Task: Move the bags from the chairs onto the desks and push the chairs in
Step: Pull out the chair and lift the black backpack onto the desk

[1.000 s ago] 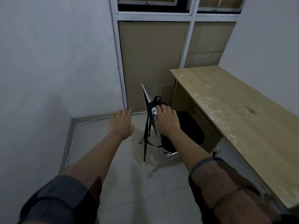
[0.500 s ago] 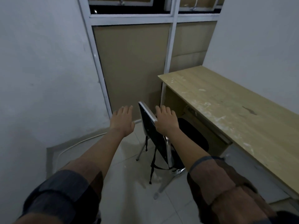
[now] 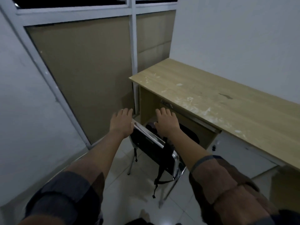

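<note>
Head view: both hands reaching over chair back, bag on seat

Both arms are stretching forward and down, forearms bare, dark sleeves (image 3: 65,202) rolled up near the elbows. Left hand (image 3: 121,123) is hovering palm down at the far-left corner of the chair (image 3: 151,143) backrest, fingers extended and loosely together, not closed on anything; whether the palm is touching the metal top rail is hard to tell. Right hand (image 3: 167,123) is reaching past the backrest over the seat, palm down, fingers spread, open, thumb tucked toward the bag (image 3: 191,132); contact with the bag unclear.

Chair is sitting turned at an angle, just beside the desk (image 3: 227,101) opening, not pushed in. Dark bag is lying on the seat in front of the backrest, mostly hidden by the right forearm; black straps (image 3: 159,177) are hanging down behind the backrest toward the white tiled floor (image 3: 129,192). Desk top is showing pale scuffs and one dark mark. Window frame (image 3: 133,46) with brown panels is standing behind the chair.
</note>
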